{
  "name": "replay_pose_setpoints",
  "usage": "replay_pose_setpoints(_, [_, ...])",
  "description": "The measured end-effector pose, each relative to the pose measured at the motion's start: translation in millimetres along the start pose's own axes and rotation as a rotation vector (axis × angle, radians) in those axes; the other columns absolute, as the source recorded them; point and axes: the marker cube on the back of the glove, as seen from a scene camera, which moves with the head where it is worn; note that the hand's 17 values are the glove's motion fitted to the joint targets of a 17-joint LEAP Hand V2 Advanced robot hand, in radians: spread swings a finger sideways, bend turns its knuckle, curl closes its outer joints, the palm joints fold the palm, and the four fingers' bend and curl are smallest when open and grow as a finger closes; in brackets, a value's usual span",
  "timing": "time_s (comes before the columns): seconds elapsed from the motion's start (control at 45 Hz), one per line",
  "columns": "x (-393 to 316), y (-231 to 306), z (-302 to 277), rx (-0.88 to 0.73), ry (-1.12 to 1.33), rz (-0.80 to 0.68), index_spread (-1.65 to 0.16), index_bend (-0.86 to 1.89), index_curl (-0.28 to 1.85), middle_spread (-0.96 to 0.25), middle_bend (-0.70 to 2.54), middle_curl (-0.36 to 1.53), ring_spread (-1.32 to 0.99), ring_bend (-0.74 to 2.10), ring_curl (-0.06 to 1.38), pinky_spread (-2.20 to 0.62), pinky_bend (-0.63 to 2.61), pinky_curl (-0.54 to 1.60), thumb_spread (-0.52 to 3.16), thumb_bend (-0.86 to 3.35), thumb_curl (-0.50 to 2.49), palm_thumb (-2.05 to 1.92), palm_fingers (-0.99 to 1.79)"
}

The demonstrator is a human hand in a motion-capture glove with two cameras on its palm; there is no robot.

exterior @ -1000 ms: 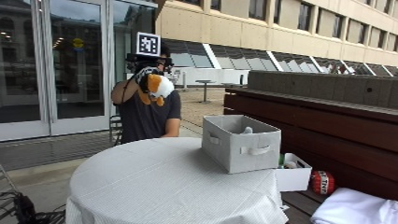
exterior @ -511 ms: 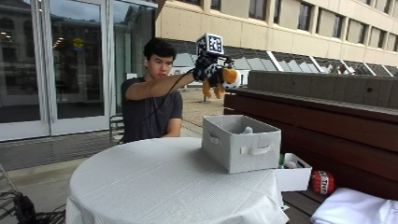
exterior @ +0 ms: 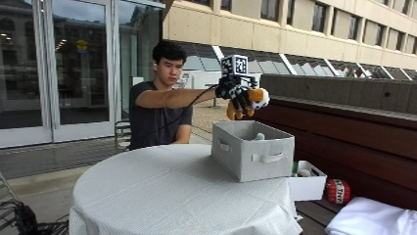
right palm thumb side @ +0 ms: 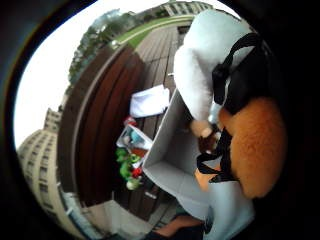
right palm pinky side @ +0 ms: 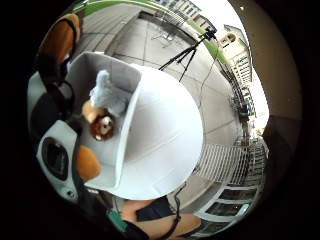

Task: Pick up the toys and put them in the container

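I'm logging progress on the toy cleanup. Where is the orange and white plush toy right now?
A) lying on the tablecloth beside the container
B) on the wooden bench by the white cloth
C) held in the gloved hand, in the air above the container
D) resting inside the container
C: in the outside view the gloved right hand grips the orange and white plush toy in the air above the open grey container, touching neither it nor the table.
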Motion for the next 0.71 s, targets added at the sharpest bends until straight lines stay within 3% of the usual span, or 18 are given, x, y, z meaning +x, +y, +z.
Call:
replay_pose_setpoints(0.156, [16, -7, 20, -0.215, -0.050, -0.049, -0.33, 0.33, 0.62, -0.59, 0.15, 0.83, -0.44, 1.07, 0.49, -0.48, 1.00, 0.42, 0.62, 0.05, 1.12, 0.67, 0.85])
replay_pose_setpoints(0.2, [22, -8, 21, -0.227, -0.075, -0.058, -0.36, 0.15, 0.57, -0.48, 0.07, 0.80, -0.40, 1.04, 0.47, -0.43, 1.11, 0.45, 0.83, -0.06, 1.02, 0.46, 0.59])
replay_pose_setpoints(0.244, [29, -6, 19, -0.216, -0.082, -0.071, -0.37, 0.10, 0.55, -0.42, 0.09, 0.79, -0.38, 1.05, 0.48, -0.41, 1.16, 0.47, 0.92, -0.05, 0.97, 0.41, 0.54])
replay_pose_setpoints(0.289, [37, -3, 13, -0.197, -0.070, -0.083, -0.38, -0.05, 0.48, -0.32, 0.07, 0.77, -0.31, 1.00, 0.47, -0.36, 1.24, 0.49, 0.94, -0.18, 0.87, 0.15, 0.18])
replay_pose_setpoints(0.533, [101, 15, -12, -0.083, 0.031, -0.038, -0.40, 0.09, 0.33, -0.04, 0.19, 0.70, -0.14, 0.95, 0.40, -0.21, 1.38, 0.47, 1.04, -0.08, 0.62, -0.08, 0.05])
replay_pose_setpoints(0.711, [168, 31, -16, -0.015, 0.106, 0.079, -0.41, 0.19, 0.34, 0.03, 0.12, 0.62, -0.05, 0.77, 0.34, -0.10, 1.38, 0.45, 1.06, -0.07, 0.50, -0.08, -0.11])
